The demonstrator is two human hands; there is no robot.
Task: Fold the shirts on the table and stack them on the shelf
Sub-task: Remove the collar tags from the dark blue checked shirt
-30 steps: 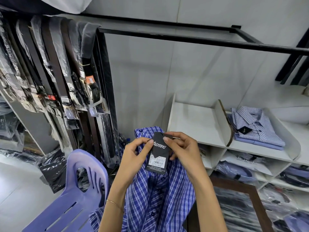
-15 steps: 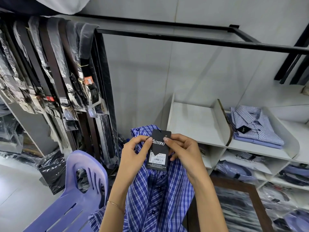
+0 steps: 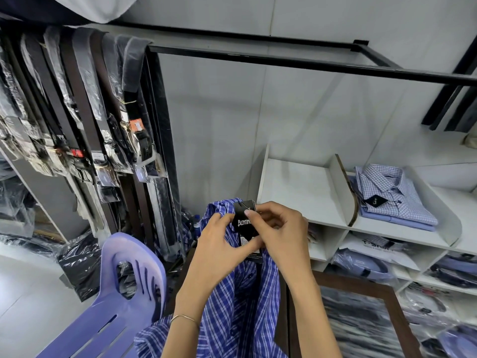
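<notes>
From the head camera, both hands are raised in front of the person with a blue plaid shirt (image 3: 240,301) hanging between the forearms, its collar end up near the fingers and its lower part draping down past the bottom edge. The left hand (image 3: 219,249) has its fingers curled around the shirt's upper fabric, the thumb lying against a black hang tag (image 3: 245,219) with white lettering. The right hand (image 3: 281,233) pinches that tag, the forefinger tip pressed on its face near the top and the other fingers curled behind. To the right stands a white shelf (image 3: 296,192); in its next compartment lies a stack of folded shirts (image 3: 395,200), well apart from the hands. A purple plastic chair (image 3: 113,306) sits lower left, and wrapped belts (image 3: 85,120) hang along the left wall.
</notes>
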